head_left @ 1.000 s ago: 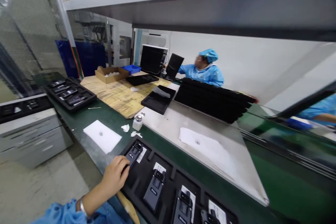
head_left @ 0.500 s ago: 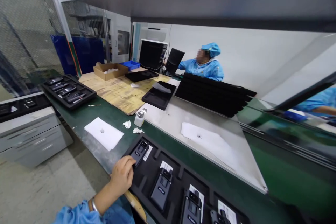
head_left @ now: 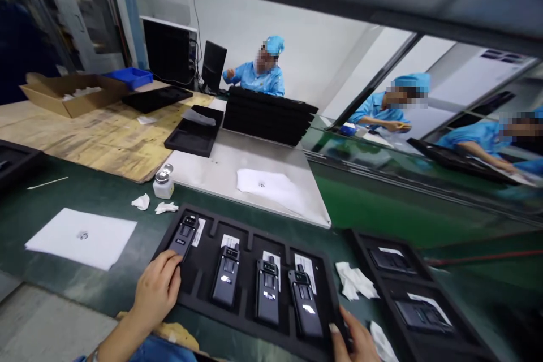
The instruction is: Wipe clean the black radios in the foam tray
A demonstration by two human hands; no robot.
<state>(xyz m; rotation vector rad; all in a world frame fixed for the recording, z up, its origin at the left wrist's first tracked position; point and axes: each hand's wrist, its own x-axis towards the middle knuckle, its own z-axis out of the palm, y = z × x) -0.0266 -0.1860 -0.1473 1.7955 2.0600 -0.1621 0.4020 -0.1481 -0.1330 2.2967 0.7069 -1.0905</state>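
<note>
A black foam tray (head_left: 203,271) lies on the green belt in front of me with several dark handheld devices in its slots. My left hand (head_left: 156,289) grips the tray's near left corner, with its fingers curled next to the leftmost device (head_left: 183,236). My right hand (head_left: 355,342) holds the tray's near right corner, thumb on the rim; only part of it shows at the bottom edge.
A second black tray (head_left: 382,283) with devices lies to the right, crumpled white wipes (head_left: 353,281) between the two. A white sheet (head_left: 82,236) and a small white bottle (head_left: 163,184) sit to the left. Behind are a steel plate (head_left: 220,167), stacked black trays (head_left: 267,116) and three seated people in blue.
The view has swung right and down, so the whole tray and a second one show. My right hand has come into view on the tray's right corner; my left hand stays at the left corner.
</note>
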